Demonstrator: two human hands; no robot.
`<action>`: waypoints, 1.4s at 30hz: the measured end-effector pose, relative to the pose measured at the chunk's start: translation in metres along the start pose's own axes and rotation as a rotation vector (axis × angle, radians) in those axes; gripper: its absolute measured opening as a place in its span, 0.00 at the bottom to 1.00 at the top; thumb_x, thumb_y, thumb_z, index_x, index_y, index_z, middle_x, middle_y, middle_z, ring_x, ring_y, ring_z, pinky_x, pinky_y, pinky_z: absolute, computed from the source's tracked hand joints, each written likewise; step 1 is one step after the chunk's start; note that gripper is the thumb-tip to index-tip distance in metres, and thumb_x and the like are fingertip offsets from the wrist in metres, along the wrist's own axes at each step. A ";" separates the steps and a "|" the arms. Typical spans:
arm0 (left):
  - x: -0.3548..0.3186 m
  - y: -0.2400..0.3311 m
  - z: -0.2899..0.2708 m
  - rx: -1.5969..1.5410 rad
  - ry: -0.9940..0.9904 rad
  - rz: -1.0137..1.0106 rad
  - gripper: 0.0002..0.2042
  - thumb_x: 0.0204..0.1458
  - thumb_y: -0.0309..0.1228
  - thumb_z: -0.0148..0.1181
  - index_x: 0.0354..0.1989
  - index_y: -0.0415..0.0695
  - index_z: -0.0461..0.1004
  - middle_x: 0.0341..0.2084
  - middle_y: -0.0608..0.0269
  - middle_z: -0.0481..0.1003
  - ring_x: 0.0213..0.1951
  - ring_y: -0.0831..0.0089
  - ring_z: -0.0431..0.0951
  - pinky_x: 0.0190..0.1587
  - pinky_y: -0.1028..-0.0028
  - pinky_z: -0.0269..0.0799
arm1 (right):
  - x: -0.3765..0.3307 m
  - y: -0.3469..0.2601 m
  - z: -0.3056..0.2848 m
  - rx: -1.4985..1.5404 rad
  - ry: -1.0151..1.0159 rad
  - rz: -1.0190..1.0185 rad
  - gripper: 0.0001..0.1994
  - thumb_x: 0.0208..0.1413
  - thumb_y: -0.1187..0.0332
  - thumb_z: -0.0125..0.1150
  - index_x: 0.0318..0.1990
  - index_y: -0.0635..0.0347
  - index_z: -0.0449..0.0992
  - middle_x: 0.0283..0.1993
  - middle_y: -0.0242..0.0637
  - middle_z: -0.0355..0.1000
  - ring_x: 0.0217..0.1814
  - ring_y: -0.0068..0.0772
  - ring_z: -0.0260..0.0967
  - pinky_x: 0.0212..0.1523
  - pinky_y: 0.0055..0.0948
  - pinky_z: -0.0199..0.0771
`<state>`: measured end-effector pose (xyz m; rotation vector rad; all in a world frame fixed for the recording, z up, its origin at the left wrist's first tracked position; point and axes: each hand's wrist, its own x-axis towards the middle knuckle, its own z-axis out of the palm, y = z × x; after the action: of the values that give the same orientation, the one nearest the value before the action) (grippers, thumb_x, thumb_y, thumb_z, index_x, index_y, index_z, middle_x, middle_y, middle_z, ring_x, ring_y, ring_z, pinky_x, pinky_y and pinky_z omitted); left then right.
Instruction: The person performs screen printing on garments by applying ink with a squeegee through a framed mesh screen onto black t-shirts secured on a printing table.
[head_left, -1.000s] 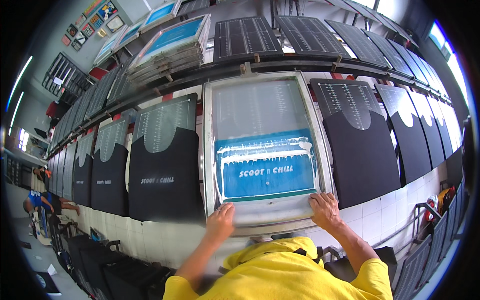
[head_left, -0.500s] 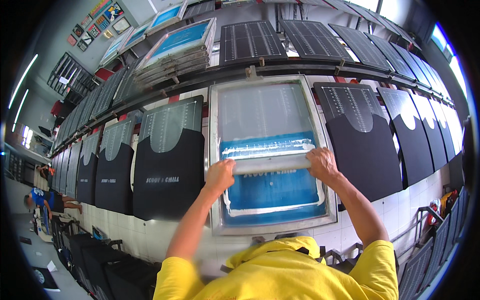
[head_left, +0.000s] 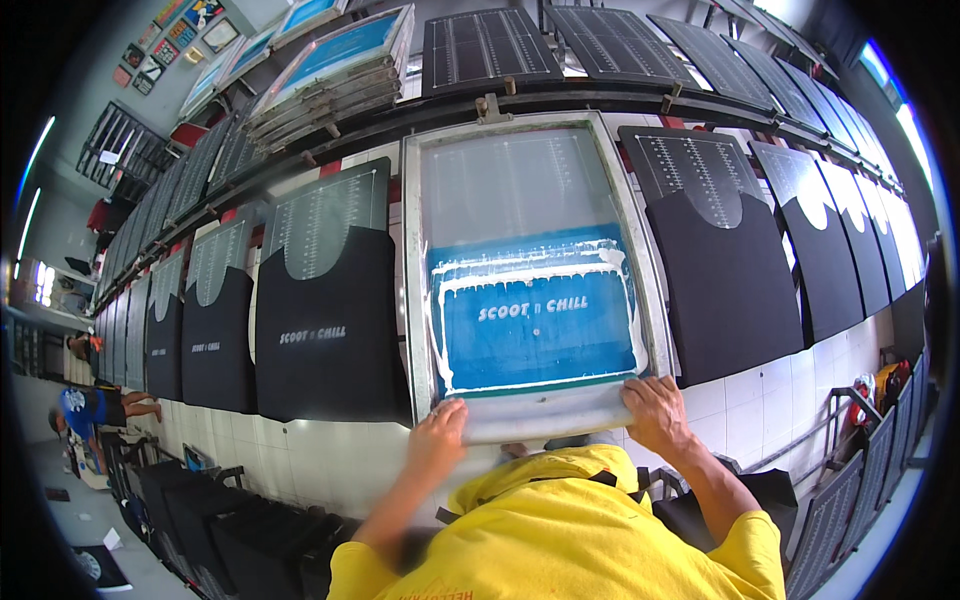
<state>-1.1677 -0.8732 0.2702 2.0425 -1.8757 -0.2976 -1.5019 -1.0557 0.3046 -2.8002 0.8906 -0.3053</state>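
Observation:
A squeegee (head_left: pixel 545 410) with a pale handle and a green blade edge lies across the near end of a screen-printing frame (head_left: pixel 637 250). My left hand (head_left: pixel 438 430) grips the squeegee's left end, and my right hand (head_left: pixel 657 412) is closed round its right end. Inside the frame, the blue mesh (head_left: pixel 535 345) bears a line of pale lettering. White ink (head_left: pixel 530 282) borders that lettering in a rough rectangle. Through the mesh's greyer far part a marked board shows; whatever lies below the blue part is hidden.
Black garments on marked boards stand in a row at the left (head_left: pixel 325 320) and right (head_left: pixel 715 280). A dark rail (head_left: pixel 360 135) runs behind them. Stacked blue-mesh screens (head_left: pixel 335 60) are at the far left. A person in blue (head_left: pixel 90 410) is at the left edge.
Both hands have drawn the squeegee toward me, from mid-screen to the frame's near end. The lettering that it partly covered now shows in full. The view has shifted slightly.

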 end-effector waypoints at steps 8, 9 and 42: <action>0.042 -0.018 0.006 0.027 0.043 0.012 0.14 0.45 0.18 0.57 0.42 0.39 0.79 0.45 0.59 0.80 0.50 0.63 0.80 0.47 0.67 0.79 | 0.031 0.020 0.022 -0.069 0.022 0.003 0.11 0.41 0.76 0.59 0.36 0.62 0.74 0.44 0.39 0.75 0.45 0.39 0.72 0.45 0.39 0.69; 0.056 -0.025 0.005 0.028 0.046 0.022 0.14 0.45 0.18 0.57 0.42 0.39 0.79 0.45 0.59 0.80 0.49 0.62 0.81 0.47 0.66 0.79 | 0.045 0.028 0.023 -0.070 0.023 -0.005 0.11 0.40 0.76 0.60 0.36 0.62 0.74 0.44 0.39 0.75 0.45 0.39 0.72 0.46 0.40 0.69; 0.041 -0.017 0.006 0.052 0.057 0.049 0.16 0.42 0.18 0.59 0.42 0.39 0.79 0.47 0.59 0.80 0.49 0.64 0.81 0.47 0.67 0.79 | 0.027 0.025 0.022 -0.073 0.048 -0.016 0.14 0.34 0.75 0.64 0.35 0.60 0.74 0.41 0.38 0.74 0.44 0.39 0.71 0.47 0.39 0.66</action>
<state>-1.1501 -0.9136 0.2611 2.0125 -1.9147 -0.1777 -1.4886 -1.0893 0.2811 -2.8797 0.9073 -0.3505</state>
